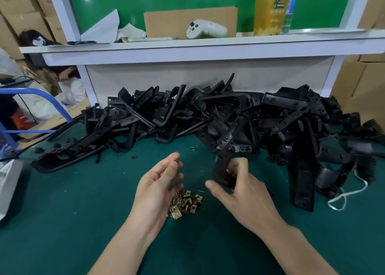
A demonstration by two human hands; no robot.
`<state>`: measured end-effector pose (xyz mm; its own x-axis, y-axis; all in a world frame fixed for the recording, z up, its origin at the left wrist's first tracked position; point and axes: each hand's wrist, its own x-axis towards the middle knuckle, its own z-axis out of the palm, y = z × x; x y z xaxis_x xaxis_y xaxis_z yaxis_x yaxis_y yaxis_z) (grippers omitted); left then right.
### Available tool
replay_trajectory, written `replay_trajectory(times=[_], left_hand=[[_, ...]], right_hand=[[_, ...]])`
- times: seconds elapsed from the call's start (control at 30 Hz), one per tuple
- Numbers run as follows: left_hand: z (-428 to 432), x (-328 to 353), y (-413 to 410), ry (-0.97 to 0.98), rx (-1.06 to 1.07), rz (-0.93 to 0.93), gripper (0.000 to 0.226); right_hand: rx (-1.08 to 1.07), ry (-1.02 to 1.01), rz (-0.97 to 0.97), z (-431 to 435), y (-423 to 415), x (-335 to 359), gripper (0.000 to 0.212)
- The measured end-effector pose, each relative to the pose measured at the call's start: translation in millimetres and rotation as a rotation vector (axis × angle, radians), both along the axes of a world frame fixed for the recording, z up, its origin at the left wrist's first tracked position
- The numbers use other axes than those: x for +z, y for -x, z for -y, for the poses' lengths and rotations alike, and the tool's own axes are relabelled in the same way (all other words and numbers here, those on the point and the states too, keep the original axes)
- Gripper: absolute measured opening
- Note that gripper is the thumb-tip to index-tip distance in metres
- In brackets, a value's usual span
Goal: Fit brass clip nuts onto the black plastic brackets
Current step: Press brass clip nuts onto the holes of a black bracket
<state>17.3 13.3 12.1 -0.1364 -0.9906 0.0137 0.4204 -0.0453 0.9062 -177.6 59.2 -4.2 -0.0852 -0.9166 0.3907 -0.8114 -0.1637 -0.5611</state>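
A heap of black plastic brackets stretches across the far side of the green table. A small pile of brass clip nuts lies between my hands. My left hand hovers above that pile and pinches one brass clip nut at its fingertips. My right hand grips a black bracket by its curved lower end, a little above the table. The bracket's upper end reaches toward the heap.
One stray clip nut lies near the heap's front edge. A white cord trails at the right. Behind the heap stands a white shelf with a cardboard piece, a white controller and a yellow bottle. Cardboard boxes stand right.
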Motion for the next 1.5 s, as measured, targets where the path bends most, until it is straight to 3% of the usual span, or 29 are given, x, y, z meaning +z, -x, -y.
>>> replay_trajectory(times=[0.23, 0.67, 0.87, 1.5], left_hand=[[-0.3, 0.5, -2.0, -0.001, -0.093, -0.002, 0.023], [2.3, 2.7, -3.2, -0.147, -0.090, -0.084, 0.023], [3.0, 5.3, -1.4, -0.171, -0.103, -0.119, 0.023], [-1.0, 7.3, 3.4, -0.216, -0.111, -0.158, 0.021]], right_hand=[[0.010, -0.010, -0.107, 5.2, 0.9, -6.3, 0.052], [-0.006, -0.089, 0.018, 8.5, 4.9, -8.4, 0.059], [-0.018, -0.078, -0.111, 13.3, 12.2, -6.2, 0.063], [-0.013, -0.132, -0.091, 17.2, 13.9, -13.9, 0.072]])
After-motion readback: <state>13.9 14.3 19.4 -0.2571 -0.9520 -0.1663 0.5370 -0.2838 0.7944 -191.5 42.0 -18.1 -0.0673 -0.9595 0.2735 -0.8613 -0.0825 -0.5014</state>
